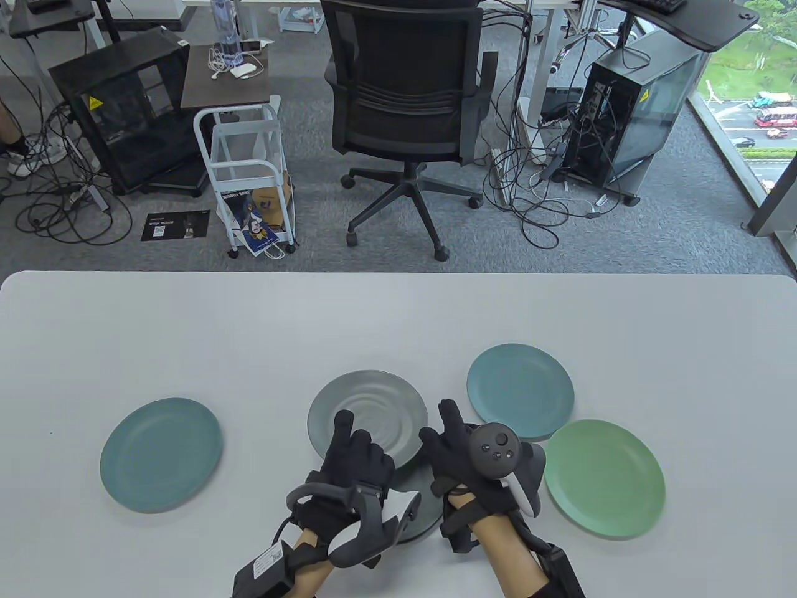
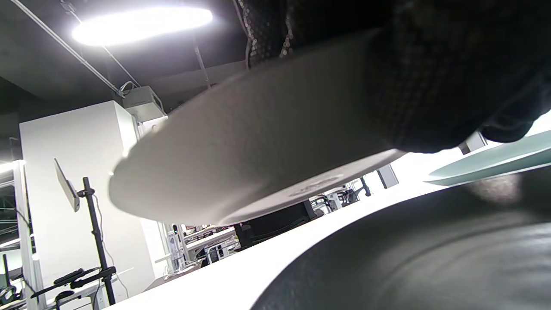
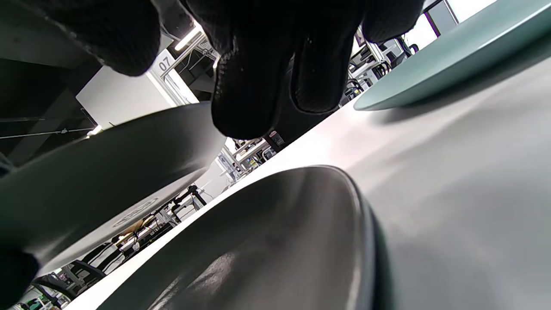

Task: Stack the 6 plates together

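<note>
My left hand (image 1: pixel 355 443) grips the near rim of a grey plate (image 1: pixel 373 402) and holds it tilted off the table. Its underside shows in the left wrist view (image 2: pixel 241 163), with my gloved fingers (image 2: pixel 439 82) under it. A dark plate (image 1: pixel 423 517) lies on the table below it, mostly hidden by my hands; it also shows in the wrist views (image 2: pixel 409 258) (image 3: pixel 258 241). My right hand (image 1: pixel 439 423) has its fingers extended at the grey plate's right rim (image 3: pixel 107 172). A blue plate (image 1: pixel 520 389), a green plate (image 1: pixel 604 476) and a teal plate (image 1: pixel 160 455) lie apart.
The white table (image 1: pixel 249 336) runs wide to the back and left. The blue plate's near edge overlaps the green plate's rim. An office chair (image 1: pixel 405 93) and a cart stand beyond the far edge.
</note>
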### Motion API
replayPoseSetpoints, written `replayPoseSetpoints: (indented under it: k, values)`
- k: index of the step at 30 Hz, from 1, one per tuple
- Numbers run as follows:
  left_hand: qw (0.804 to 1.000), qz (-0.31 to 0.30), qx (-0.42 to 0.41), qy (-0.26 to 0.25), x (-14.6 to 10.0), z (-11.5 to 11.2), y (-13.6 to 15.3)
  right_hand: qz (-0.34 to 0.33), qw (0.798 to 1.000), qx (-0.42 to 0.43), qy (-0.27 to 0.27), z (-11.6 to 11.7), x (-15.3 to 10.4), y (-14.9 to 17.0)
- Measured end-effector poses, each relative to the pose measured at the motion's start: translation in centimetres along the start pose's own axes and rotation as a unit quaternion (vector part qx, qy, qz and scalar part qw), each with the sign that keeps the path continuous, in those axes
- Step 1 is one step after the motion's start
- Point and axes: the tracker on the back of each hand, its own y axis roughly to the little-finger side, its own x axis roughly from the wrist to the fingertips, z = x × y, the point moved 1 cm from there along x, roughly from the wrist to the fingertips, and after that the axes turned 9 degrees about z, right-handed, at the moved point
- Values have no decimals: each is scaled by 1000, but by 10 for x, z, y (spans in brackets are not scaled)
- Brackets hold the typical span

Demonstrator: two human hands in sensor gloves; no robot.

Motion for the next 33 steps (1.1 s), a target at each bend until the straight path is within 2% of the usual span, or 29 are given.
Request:
replayPoseSetpoints:
  k: [12, 23, 27, 33]
  values:
    - [999, -25, -16, -21, -8, 5, -10, 23, 999, 38, -16, 2, 2, 5]
    - [998, -32, -36, -32, -11, 8, -12, 70, 988, 137, -18, 3, 4, 20]
    - [998, -44, -50, 1, -10, 3, -9, 72, 989, 132, -5, 1, 3, 21]
    - [982, -58, -158, 89, -4, -6, 9, 67, 990, 127, 16, -6, 3, 26]
